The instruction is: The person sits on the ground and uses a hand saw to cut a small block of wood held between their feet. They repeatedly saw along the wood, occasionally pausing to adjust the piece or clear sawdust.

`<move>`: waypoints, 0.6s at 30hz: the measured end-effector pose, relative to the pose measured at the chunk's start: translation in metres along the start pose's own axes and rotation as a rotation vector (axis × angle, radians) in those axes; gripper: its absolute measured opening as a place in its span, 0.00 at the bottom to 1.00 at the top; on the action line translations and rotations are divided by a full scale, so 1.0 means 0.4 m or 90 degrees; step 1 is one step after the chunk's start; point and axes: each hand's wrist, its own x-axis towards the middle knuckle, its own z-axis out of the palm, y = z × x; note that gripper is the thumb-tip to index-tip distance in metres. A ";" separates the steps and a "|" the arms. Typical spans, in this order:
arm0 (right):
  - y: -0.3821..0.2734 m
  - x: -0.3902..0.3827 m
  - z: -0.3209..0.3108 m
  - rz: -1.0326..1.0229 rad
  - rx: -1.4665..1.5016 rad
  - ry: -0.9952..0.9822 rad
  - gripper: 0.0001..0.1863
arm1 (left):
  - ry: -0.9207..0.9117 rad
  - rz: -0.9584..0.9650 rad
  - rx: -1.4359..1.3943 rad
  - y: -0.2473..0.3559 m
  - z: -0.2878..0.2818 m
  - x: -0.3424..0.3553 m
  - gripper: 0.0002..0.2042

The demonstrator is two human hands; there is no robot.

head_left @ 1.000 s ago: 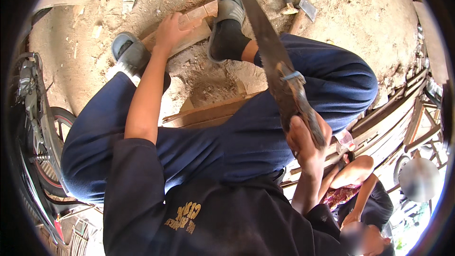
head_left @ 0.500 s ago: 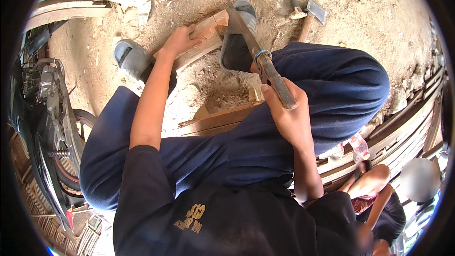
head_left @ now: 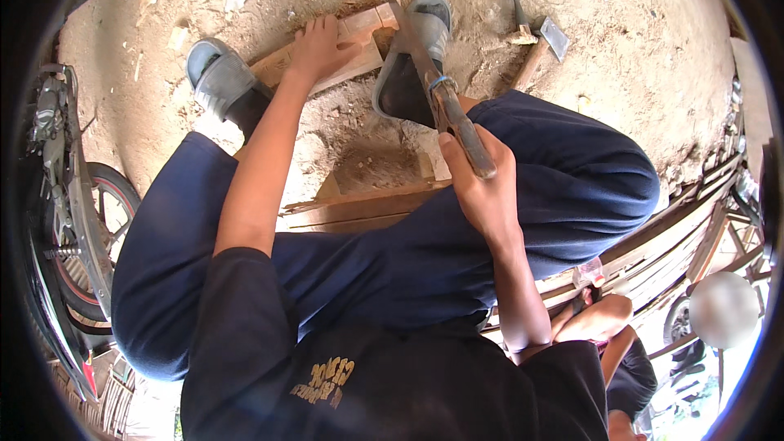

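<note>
My right hand (head_left: 487, 165) is closed round the worn wooden handle of a handsaw (head_left: 422, 55), with a blue band where blade meets handle. Its long, tapering blade points away from me, across my right sandal and past the right end of a notched wooden block (head_left: 358, 27). On top of that block lies my left hand (head_left: 317, 51), fingers stretched out and thumb apart, pressing on the wood. The block spans the ground between my two grey sandals (head_left: 220, 77). From this angle I cannot tell whether the blade touches the wood.
A hatchet (head_left: 545, 42) and a dark-bladed tool (head_left: 516, 4) lie on the dirt beyond my right knee. Beneath my legs is a wooden plank (head_left: 351, 211). A motorcycle (head_left: 82, 220) stands at left. Another person (head_left: 608, 335) sits at lower right by stacked slats.
My left hand has shifted slightly right and farther along the block, its fingers now straighter. The saw handle and my right hand sit slightly lower and more left as the view shifts.
</note>
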 end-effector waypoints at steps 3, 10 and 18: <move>-0.013 0.039 0.022 0.001 0.001 -0.002 0.14 | 0.050 0.012 0.025 0.028 -0.002 0.002 0.36; 0.044 0.125 0.096 -0.042 0.030 0.018 0.14 | 0.051 -0.142 -0.272 0.020 -0.003 0.101 0.33; 0.109 0.199 0.126 -0.026 0.027 -0.003 0.14 | -0.005 -0.233 -0.145 0.083 -0.011 0.113 0.27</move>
